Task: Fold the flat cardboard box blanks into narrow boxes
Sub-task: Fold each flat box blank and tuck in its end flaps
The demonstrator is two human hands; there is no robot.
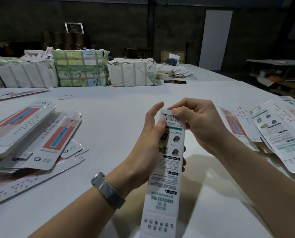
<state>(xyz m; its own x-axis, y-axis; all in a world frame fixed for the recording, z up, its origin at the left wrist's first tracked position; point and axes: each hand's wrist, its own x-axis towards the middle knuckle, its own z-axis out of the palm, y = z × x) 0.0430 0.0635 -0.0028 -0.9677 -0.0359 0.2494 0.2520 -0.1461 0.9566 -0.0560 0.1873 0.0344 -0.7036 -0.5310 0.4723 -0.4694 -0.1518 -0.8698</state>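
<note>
A long narrow white box (165, 179) with green print and a barcode stands tilted in front of me above the white table (109, 117). My left hand (150, 143) grips its upper part from the left, thumb on the printed face. My right hand (196, 121) curls over the far end, fingertips pinching the end flap by the barcode. The near end flap hangs open toward me. Flat blanks lie in a pile at the left (28, 134) and fanned out at the right (270, 127).
Several strapped, paper-wrapped bundles (81, 69) stand in a row along the far side of the table. A rubber band (65, 97) lies on the table. A dark flat object (175, 81) and loose papers (179, 73) sit further back right. A silver watch (107, 189) is on my left wrist.
</note>
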